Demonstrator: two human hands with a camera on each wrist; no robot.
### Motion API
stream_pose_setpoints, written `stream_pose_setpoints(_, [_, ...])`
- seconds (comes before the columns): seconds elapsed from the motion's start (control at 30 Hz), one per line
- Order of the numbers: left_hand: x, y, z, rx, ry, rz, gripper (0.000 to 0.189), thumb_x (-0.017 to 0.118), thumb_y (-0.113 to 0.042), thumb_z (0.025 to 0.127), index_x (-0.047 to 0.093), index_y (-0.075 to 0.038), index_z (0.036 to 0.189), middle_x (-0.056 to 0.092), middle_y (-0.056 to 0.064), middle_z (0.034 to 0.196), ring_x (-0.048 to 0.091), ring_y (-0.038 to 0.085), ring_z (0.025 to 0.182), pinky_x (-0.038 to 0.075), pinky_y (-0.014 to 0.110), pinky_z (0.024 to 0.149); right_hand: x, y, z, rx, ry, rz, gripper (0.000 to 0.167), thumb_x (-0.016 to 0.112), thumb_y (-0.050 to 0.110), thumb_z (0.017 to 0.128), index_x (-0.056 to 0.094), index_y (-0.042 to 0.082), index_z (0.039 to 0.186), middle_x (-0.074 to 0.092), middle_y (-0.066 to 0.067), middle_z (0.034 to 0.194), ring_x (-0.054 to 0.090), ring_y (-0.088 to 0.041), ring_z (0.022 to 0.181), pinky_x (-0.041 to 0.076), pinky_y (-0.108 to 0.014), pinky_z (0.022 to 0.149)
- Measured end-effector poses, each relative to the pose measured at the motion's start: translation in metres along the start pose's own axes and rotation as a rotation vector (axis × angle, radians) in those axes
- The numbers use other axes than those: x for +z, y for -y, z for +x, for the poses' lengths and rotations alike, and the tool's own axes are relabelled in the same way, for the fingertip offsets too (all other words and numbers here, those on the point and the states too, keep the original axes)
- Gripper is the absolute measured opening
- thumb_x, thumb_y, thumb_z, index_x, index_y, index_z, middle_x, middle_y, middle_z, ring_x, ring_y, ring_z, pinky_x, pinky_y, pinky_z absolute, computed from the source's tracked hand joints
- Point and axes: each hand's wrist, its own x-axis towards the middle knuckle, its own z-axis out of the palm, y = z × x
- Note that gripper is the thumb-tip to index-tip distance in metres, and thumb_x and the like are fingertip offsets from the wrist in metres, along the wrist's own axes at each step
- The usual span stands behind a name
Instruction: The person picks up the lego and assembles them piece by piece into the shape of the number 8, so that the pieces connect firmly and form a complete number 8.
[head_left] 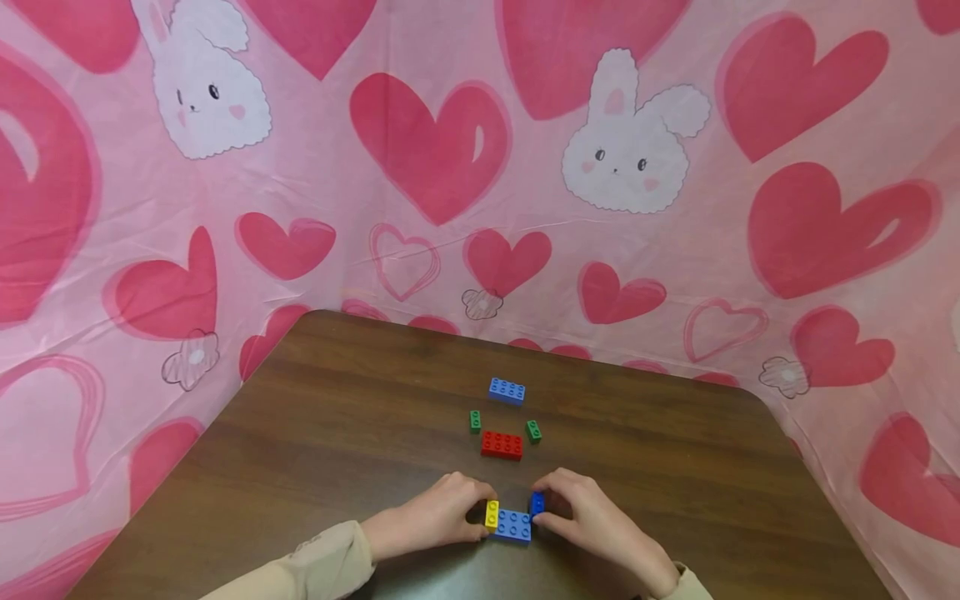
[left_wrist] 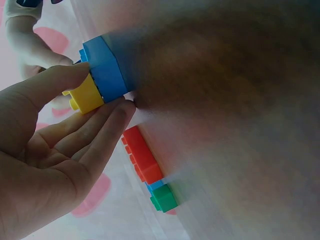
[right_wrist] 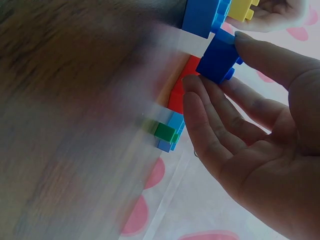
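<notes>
Near the table's front, a light blue eight-stud toy brick [head_left: 513, 527] has a small yellow two-stud brick [head_left: 492, 515] on its left end. My left hand [head_left: 442, 515] pinches this end between thumb and fingers, the thumb at the yellow brick. A dark blue two-stud brick [head_left: 537, 505] is pinched by my right hand [head_left: 588, 512] by the right end of the light blue one. In the right wrist view, the dark blue brick [right_wrist: 218, 56] is raised and tilted, with a narrow gap to the light blue brick [right_wrist: 202, 17].
Beyond the hands lies a red eight-stud brick [head_left: 502, 446], with a green brick [head_left: 475, 422] behind its left end and another green brick [head_left: 533, 431] behind its right. Farther back is a second light blue brick [head_left: 507, 391]. Heart-patterned cloth [head_left: 435, 267] hangs behind the brown table [head_left: 360, 383].
</notes>
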Motion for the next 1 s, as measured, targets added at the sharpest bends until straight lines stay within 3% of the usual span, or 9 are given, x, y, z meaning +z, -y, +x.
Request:
stream_pose_setpoints(0.53, [0.0008, -0.0008, 0.0008, -0.016, 0.008, 0.000, 0.033, 0.080, -0.021, 0.083, 0.072, -0.009, 0.113, 0.076, -0.002, 0.102, 0.059, -0.004, 0.081, 0.054, 0.017, 0.076, -0.0036, 0.0075, -0.0038, 0.009, 0.013, 0.025, 0.034, 0.072, 0.032, 0.090, 0.067, 0.007, 0.113, 0.068, 0.000, 0.103, 0.061, -0.010, 0.085, 0.056, -0.024, 0.075])
stream_pose_setpoints(1.0, [-0.0015, -0.0023, 0.0006, -0.011, 0.009, -0.007, 0.033, 0.080, -0.018, 0.082, 0.072, -0.009, 0.113, 0.075, -0.001, 0.100, 0.059, -0.003, 0.081, 0.053, 0.017, 0.074, -0.0013, 0.0100, -0.0054, -0.011, 0.021, 0.037, 0.034, 0.071, 0.032, 0.091, 0.067, 0.007, 0.113, 0.069, 0.000, 0.104, 0.057, 0.001, 0.085, 0.053, -0.018, 0.074])
